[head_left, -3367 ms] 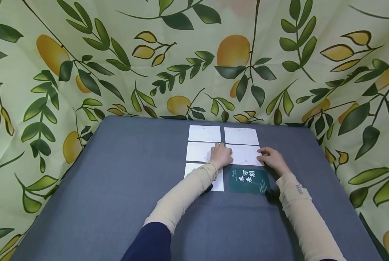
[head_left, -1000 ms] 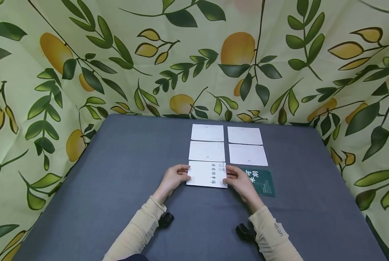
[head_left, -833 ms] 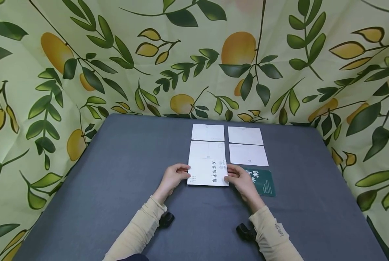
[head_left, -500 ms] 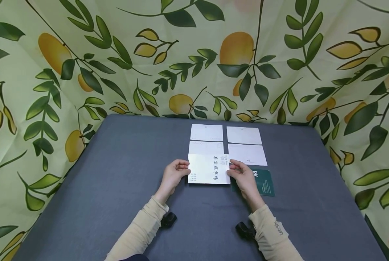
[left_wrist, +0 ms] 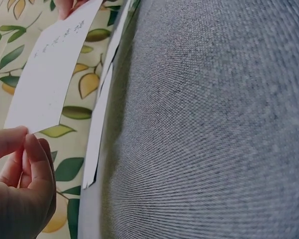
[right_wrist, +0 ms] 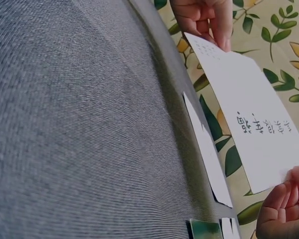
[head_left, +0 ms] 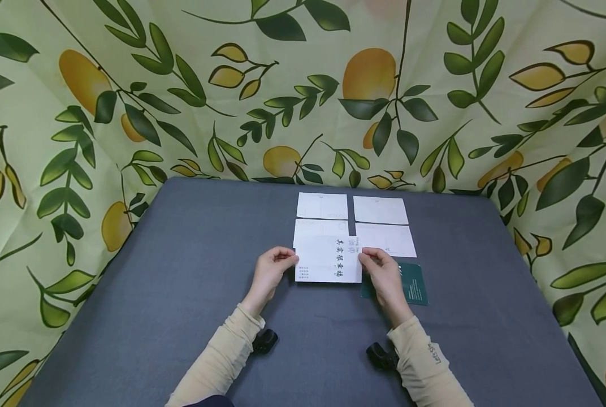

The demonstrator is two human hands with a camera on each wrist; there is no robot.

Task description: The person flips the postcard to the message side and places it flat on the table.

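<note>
Both hands hold up a white postcard point(head_left: 319, 261) with dark handwritten-style characters down its right part. My left hand point(head_left: 270, 273) pinches its left edge between thumb and fingers, and my right hand point(head_left: 384, 279) pinches the right edge. In the left wrist view the postcard point(left_wrist: 52, 64) is lifted clear of the table, tilted. The right wrist view shows the postcard point(right_wrist: 249, 114) with a hand at each end. Beneath it, a white card point(head_left: 320, 227) is partly covered. A green card point(head_left: 412, 282) with white lettering lies behind my right hand, partly hidden.
More white cards lie face down: one at the back left point(head_left: 322, 206), one at the back right point(head_left: 381, 210) and one at the middle right point(head_left: 386, 239). A grey cloth covers the table point(head_left: 206, 237). A curtain printed with leaves and fruit point(head_left: 282, 85) hangs behind.
Earlier the hands were over the middle-right white card. They then took the postcard's edges at the front left, raised it from the table, and brought it slightly up and right, overlapping the card behind.
</note>
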